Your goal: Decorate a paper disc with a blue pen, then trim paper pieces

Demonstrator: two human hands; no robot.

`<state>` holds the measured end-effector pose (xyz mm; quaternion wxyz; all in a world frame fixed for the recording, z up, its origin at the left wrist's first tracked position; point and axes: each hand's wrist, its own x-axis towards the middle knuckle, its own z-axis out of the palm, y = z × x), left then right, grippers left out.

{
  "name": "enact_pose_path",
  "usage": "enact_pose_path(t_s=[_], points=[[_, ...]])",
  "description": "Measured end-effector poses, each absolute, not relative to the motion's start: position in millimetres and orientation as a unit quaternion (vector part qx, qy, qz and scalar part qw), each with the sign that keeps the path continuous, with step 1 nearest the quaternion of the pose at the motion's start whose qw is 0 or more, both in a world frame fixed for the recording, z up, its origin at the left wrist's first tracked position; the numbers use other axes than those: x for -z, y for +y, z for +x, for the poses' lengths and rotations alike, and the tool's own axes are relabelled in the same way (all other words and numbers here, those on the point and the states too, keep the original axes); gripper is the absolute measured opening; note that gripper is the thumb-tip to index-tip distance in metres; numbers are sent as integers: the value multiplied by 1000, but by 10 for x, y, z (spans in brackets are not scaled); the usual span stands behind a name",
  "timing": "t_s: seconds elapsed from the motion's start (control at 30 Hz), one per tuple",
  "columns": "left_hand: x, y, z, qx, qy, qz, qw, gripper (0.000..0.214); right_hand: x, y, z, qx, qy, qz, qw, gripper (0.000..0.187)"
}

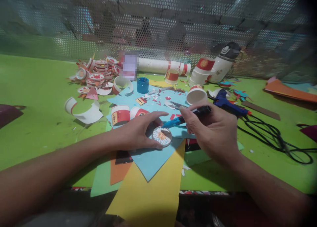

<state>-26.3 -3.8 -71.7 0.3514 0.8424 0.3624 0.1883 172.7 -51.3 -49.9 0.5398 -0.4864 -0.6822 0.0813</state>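
My left hand [140, 129] lies on the light blue paper sheet [151, 159], its thumb and fingers holding the rim of a small round paper-cup bottom [162, 136] with a red and blue print. My right hand [210, 129] is closed round a blue and black pen [188, 116], held slanting, with its tip down at the top edge of the disc. Both forearms reach in from the bottom of the view.
Sheets of yellow [151, 194], orange and green paper overlap at the near table edge. Cut cup pieces [99, 77], whole paper cups [196, 95], a blue tub [143, 85], a blue glue gun [228, 103] with black cable [272, 136] and a white bottle [224, 65] lie on the green table [37, 98]. A perforated metal screen stands behind.
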Motion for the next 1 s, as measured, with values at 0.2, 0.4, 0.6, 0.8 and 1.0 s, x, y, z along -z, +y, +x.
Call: enact_pose_path(t_s=[0.2,0.4,0.6,0.8,1.0], points=[[718,-40,-267,-189,357,843,356,85,503,-502,1714,-70,-706,-480,517,17],[706,-46,-263,-183,361,843,352,85,515,-494,1703,-61,-710,-471,519,16],[690,-46,-267,-176,370,844,345,85,534,-490,1708,-63,-713,-485,502,17],[699,-39,-266,-176,366,846,345,84,534,-485,1720,-48,-719,-487,494,17],[709,-36,-263,-178,372,842,349,84,496,-480,1715,-86,-732,-487,469,15]])
